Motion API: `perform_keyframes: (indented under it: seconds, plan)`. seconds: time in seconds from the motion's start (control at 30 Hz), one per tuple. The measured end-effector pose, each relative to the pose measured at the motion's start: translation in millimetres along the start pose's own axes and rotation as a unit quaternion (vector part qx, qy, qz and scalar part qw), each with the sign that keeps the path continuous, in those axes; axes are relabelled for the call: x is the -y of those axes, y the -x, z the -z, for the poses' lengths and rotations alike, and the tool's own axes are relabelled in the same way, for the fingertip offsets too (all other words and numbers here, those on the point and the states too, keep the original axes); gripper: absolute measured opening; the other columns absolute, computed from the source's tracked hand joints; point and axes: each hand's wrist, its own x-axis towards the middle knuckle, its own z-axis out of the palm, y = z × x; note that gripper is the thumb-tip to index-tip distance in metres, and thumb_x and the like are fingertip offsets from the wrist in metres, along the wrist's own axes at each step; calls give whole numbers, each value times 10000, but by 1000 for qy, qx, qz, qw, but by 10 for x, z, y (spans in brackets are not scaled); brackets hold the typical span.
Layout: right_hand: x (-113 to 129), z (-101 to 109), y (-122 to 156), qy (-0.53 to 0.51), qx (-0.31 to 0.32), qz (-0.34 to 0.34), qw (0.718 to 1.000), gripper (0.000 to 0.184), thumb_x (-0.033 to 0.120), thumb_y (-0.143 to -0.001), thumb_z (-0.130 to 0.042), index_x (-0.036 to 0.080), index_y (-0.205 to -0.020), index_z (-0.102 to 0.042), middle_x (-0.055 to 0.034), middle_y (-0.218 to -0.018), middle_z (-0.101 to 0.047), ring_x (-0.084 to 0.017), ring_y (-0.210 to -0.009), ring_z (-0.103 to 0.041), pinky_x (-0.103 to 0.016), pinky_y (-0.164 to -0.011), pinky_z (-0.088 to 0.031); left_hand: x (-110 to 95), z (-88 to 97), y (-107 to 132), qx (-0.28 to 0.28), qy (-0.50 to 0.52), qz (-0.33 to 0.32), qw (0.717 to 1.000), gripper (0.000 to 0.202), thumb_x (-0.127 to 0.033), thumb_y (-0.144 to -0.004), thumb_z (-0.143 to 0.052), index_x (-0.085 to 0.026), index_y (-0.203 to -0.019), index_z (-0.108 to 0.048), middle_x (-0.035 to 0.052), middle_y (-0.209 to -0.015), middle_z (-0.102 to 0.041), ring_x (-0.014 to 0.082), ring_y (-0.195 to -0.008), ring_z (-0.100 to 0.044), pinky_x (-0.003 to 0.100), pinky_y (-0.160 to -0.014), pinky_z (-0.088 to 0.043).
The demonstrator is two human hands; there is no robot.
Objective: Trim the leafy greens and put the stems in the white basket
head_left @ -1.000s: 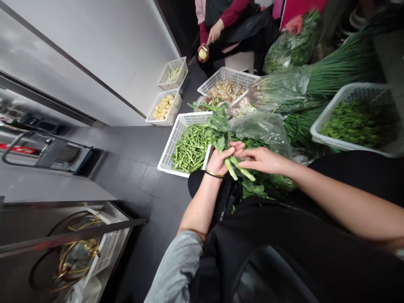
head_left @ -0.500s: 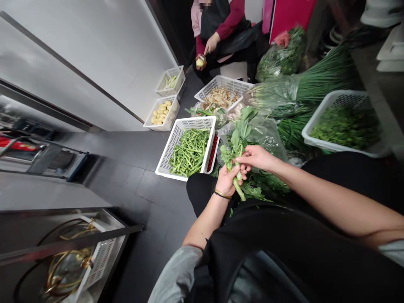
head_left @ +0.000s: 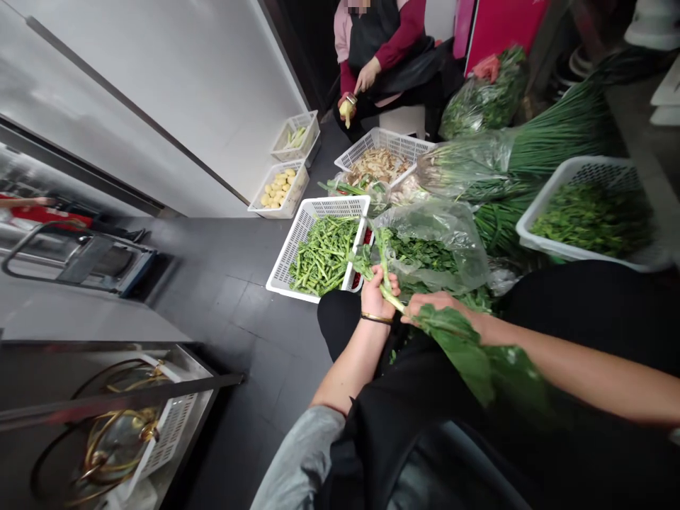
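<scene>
My left hand (head_left: 377,296) is closed around a pale green leafy vegetable stalk (head_left: 392,300), whose thin leafy top points away toward the baskets. At the stalk's lower end, my right hand (head_left: 438,303) grips a large green leaf (head_left: 462,347) that trails back over my lap, blurred by motion. Its fingertips are partly hidden. Just left of my hands, cut green stalks (head_left: 321,258) fill a white slotted basket (head_left: 285,251). Ahead of the right hand lies a clear plastic bag (head_left: 470,244) with leafy greens (head_left: 425,253) in it.
Across from me a person (head_left: 385,53) peels a yellowish vegetable (head_left: 347,110) over a basket of peelings (head_left: 377,166). Potatoes (head_left: 277,190) fill a basket by the wall. Long green stems (head_left: 557,134) and a basket of greens (head_left: 589,219) lie right. A trolley (head_left: 100,265) stands left.
My right hand has moved down and toward me along the stalk, drawing a large leaf back over my lap. My left hand still holds the stalk, now tilted more flatly.
</scene>
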Motion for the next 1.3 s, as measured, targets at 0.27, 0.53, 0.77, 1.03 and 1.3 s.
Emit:
perform_keyframes:
  seconds: [0.27,0.53,0.77,1.03,1.3]
  plan:
    - [-188,268,-414,-3,-39,-237,971,372,526,-772,-539,176,-646,-553,-27,-528,-613,-161,-489,-576,-258,-490,-418,126,-68,126,62,-102,-108,987,449,-280,-603,-780,-140,-969,-561,-11,-676,-564,79,-540,-541,178,-458,-370]
    - [-203,120,-116,307,-12,55,950,321,337,-870,-376,175,-670,-567,-54,-660,-568,-147,-611,-534,-255,-557,-346,152,-20,43,-8,-42,-4,999,202,-231,-729,-678,-167,-740,-488,-7,-598,-529,83,-492,-483,193,-463,-374]
    - [-589,481,354,342,363,-166,851,88,243,-632,-687,178,-621,-628,-72,-617,-618,-191,-564,-572,-267,-491,-348,-252,42,131,89,15,140,986,147,-254,-852,-529,-161,-750,-480,-3,-593,-504,77,-458,-480,175,-416,-406]
    - [-30,370,-495,49,50,-138,988,442,554,-854,-403,171,-783,-612,-2,-559,-576,-119,-489,-509,-237,-495,-345,-28,-38,322,127,-67,145,979,186,-312,-814,-587,-138,-804,-521,63,-640,-600,141,-492,-578,227,-411,-453]
    - [13,39,-97,344,21,16,938,413,405,-937,-322,177,-734,-601,-70,-730,-643,-140,-615,-559,-254,-509,-261,19,64,243,40,-32,53,997,264,-303,-748,-668,-168,-752,-441,-26,-528,-494,69,-387,-445,150,-346,-243]
